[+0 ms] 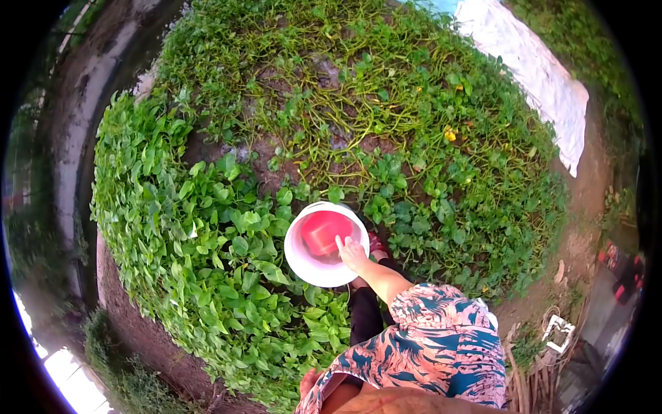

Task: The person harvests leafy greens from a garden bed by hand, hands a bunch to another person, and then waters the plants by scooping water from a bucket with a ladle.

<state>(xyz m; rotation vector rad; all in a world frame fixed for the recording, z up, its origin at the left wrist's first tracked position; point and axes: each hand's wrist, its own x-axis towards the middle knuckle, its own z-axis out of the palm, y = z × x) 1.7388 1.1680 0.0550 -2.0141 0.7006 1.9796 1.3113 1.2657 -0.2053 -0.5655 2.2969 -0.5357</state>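
Observation:
A white bucket [298, 259] stands among the plants close to my feet. Inside it is a red plastic scoop [324, 231], slightly blurred; its exact shape is hard to make out. My right hand [353, 253] reaches over the bucket's right side, its fingers closed at the scoop's edge. Low in the view, my left hand [308, 381] shows only in part beside the patterned clothing, near my leg. Its fingers are mostly hidden, so what it holds, if anything, does not show.
Broad-leaved green plants [241, 245] crowd the bucket's left side. Trailing vines [372, 117] with some yellow flowers spread ahead. A white sheet [538, 69] lies at the upper right. Bundled sticks [531, 386] and a white frame [558, 334] are at the lower right.

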